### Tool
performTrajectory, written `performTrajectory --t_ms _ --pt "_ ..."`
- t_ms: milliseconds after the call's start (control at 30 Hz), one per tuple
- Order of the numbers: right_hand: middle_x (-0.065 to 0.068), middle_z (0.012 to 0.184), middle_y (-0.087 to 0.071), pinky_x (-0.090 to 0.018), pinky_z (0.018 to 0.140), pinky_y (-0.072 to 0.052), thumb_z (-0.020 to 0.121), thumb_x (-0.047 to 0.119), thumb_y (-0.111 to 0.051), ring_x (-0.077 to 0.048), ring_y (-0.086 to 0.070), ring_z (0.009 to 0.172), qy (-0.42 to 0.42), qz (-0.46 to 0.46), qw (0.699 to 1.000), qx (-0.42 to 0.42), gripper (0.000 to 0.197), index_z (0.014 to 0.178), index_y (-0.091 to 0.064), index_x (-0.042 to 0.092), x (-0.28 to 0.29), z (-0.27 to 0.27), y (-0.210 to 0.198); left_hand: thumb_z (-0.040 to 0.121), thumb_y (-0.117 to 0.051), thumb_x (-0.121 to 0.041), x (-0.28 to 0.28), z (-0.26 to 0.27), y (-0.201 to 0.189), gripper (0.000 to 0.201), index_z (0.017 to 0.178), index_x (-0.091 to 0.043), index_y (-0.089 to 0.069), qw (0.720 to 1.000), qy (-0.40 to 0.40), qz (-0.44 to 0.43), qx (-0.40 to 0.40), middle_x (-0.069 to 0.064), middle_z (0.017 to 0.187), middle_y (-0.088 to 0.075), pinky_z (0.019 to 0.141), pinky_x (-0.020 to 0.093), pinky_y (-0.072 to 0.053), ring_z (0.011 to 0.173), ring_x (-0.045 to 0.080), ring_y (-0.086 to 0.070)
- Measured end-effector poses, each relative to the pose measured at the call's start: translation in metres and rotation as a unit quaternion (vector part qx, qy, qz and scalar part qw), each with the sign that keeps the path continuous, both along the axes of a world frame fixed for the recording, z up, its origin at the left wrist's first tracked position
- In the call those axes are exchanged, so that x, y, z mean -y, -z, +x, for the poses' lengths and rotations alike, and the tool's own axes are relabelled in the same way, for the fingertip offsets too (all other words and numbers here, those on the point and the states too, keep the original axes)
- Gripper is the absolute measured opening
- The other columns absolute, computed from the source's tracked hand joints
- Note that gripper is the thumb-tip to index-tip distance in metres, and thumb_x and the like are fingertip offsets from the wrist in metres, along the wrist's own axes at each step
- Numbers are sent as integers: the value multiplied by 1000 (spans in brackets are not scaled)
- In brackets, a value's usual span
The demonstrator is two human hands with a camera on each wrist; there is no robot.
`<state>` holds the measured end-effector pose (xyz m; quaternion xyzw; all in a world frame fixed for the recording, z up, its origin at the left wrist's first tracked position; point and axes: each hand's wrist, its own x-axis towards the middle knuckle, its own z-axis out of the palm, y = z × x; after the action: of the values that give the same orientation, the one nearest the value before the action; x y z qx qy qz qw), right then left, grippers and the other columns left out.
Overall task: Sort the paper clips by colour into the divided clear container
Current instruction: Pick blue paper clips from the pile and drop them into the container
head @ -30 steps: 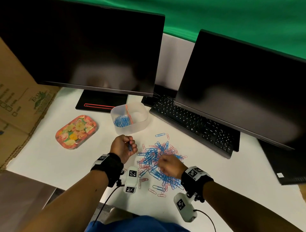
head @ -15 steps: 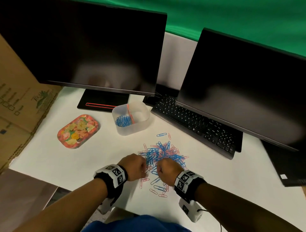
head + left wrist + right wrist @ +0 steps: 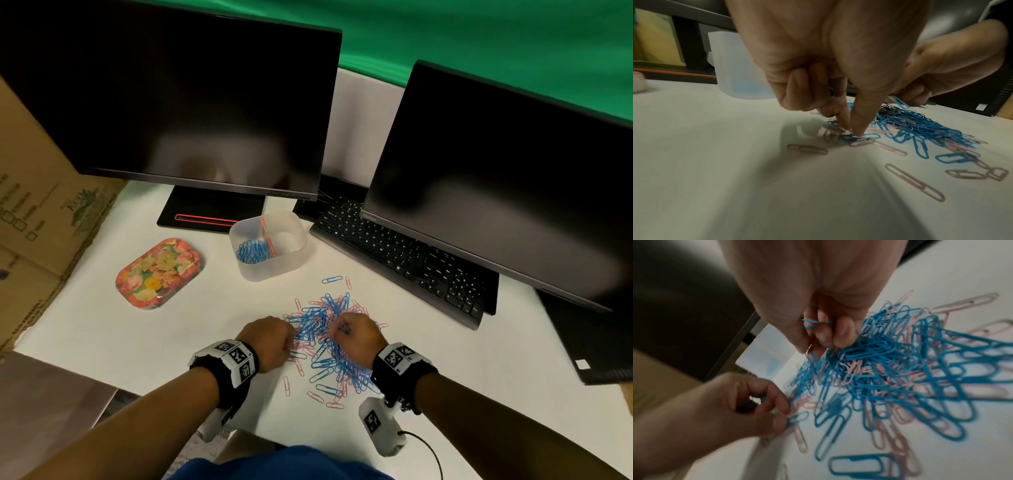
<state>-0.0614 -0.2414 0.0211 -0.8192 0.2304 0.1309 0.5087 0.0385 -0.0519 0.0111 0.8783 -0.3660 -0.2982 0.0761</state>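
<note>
A heap of blue and pink paper clips [image 3: 325, 337] lies on the white desk in front of me. My left hand [image 3: 274, 339] is at the heap's left edge. Its thumb and forefinger [image 3: 852, 131] pinch a blue clip [image 3: 869, 136] lying flat on the desk, and another blue clip [image 3: 832, 93] is tucked under its curled fingers. My right hand [image 3: 354, 334] is on top of the heap, fingers [image 3: 844, 331] curled round a few blue clips [image 3: 810, 322] and digging into the tangle. The divided clear container [image 3: 294, 255] stands behind the heap, with blue clips [image 3: 253, 251] in its left compartment.
A flowered tray [image 3: 159, 272] sits left of the container. Two dark monitors [image 3: 191, 102] and a black keyboard [image 3: 404, 255] crowd the back and right. Cardboard boxes [image 3: 37, 219] stand at the left. Loose clips [image 3: 322, 390] are scattered near the desk's front edge.
My left hand, raised near the container a second ago with a blue clip, has come down to the heap's left edge. The right hand stayed on the heap.
</note>
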Motion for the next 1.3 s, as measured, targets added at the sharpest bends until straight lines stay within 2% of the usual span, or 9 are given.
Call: performTrajectory --t_ms 67,200,467,633,700,767,900,1000,1300 --pt "-2 78 -65 -21 74 -46 89 1 -57 -8 -61 73 47 62 997 0 27 67 -62 15 3 5 -4 80 -58 -26 2 -2 0 11 89 -25 -64 1000 6 -8 3 -4 99 -66 73 26 -43 93 21 -61" --pt "-8 69 -56 -21 43 -32 92 -1 -54 -12 -42 49 137 193 971 -18 14 86 -64 5 1 11 -17 83 -56 -25 5 -5 0 11 86 -21 -65 1000 16 -3 13 -1 97 -67 71 27 -43 90 23 -62" --pt "-9 80 -59 -35 63 -55 97 5 -49 -24 -65 70 208 375 902 -50 18 102 -66 2 2 21 -31 81 -59 -28 1 0 -10 5 78 -25 -57 998 -4 -46 -42 -4 89 -61 74 27 -47 85 20 -60" --pt "-12 81 -62 -31 59 -55 96 6 -46 -23 -67 67 218 417 879 -78 17 103 -61 2 -5 37 -40 81 -58 -11 -3 11 -26 13 81 -25 -60 969 -131 -154 -144 -5 83 -66 70 22 -48 75 12 -61" --pt "-13 82 -65 -29 57 -55 95 7 -47 -22 -67 64 215 419 877 -90 15 102 -60 3 -8 45 -44 84 -57 -4 -3 17 -34 20 91 -22 -61 927 -214 -208 -229 -5 77 -63 57 16 -43 58 4 -54" --pt "-13 84 -66 -29 58 -54 93 8 -52 -22 -66 66 200 407 885 -105 14 101 -62 3 -13 54 -51 89 -53 1 -5 26 -41 26 107 -16 -60 844 -319 -258 -345 1 73 -56 48 19 -36 47 7 -42" --pt "-14 84 -65 -30 58 -55 91 9 -56 -22 -63 68 166 388 899 -117 16 102 -63 1 -21 80 -67 94 -40 0 -12 47 -57 27 110 -4 -62 695 -423 -358 -458 4 69 -51 54 26 -42 58 15 -47" --pt "-15 82 -64 -31 60 -56 91 9 -53 -23 -65 66 157 381 906 -98 14 99 -62 1 -28 109 -82 95 -36 -1 -13 67 -70 26 102 -5 -60 620 -461 -419 -477 4 71 -51 55 26 -52 60 16 -55" --pt "-16 78 -55 -35 67 -52 92 4 -48 -26 -56 67 151 296 942 -53 13 82 -55 3 -56 189 -114 92 -48 -7 -3 114 -95 13 98 -1 -58 582 -580 -440 -362 14 78 -59 63 30 -55 69 24 -57"
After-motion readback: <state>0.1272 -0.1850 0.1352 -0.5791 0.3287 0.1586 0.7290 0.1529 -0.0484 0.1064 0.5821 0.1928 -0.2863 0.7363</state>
